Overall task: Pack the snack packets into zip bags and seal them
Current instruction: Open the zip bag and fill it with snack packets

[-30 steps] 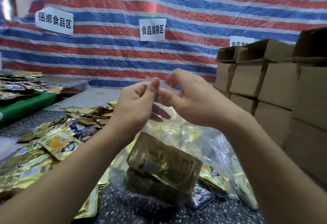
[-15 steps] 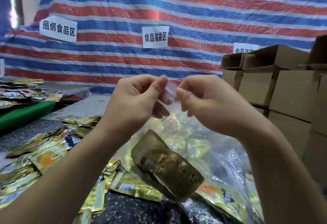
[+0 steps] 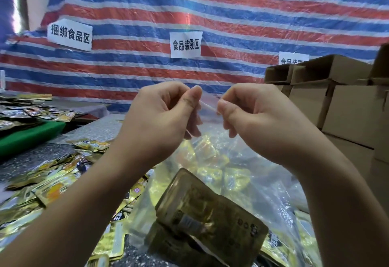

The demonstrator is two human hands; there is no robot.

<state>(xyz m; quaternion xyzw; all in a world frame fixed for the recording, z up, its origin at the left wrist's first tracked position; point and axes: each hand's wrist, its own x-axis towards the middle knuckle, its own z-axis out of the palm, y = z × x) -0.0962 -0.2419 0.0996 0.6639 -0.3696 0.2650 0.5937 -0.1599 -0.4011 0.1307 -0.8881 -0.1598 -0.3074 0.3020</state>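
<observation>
A clear zip bag (image 3: 208, 106) hangs in front of me, raised off the table. My left hand (image 3: 162, 119) pinches its top strip between thumb and fingers. My right hand (image 3: 254, 115) pinches the same strip a little further right. Gold snack packets (image 3: 210, 218) sit in the bottom of the hanging bag. Whether the strip between my thumbs is pressed closed cannot be told. More loose gold packets (image 3: 54, 188) lie spread over the speckled table (image 3: 27, 159) at the left.
Stacked cardboard boxes (image 3: 347, 106) stand at the right. Further filled clear bags (image 3: 280, 193) lie behind the hanging one. A green-edged surface (image 3: 29, 136) with more packets is at the far left. A striped tarp (image 3: 210, 14) with paper signs closes the back.
Both hands have lifted the bag's top higher and drawn slightly apart along the strip. The packets inside hang lower beneath my wrists.
</observation>
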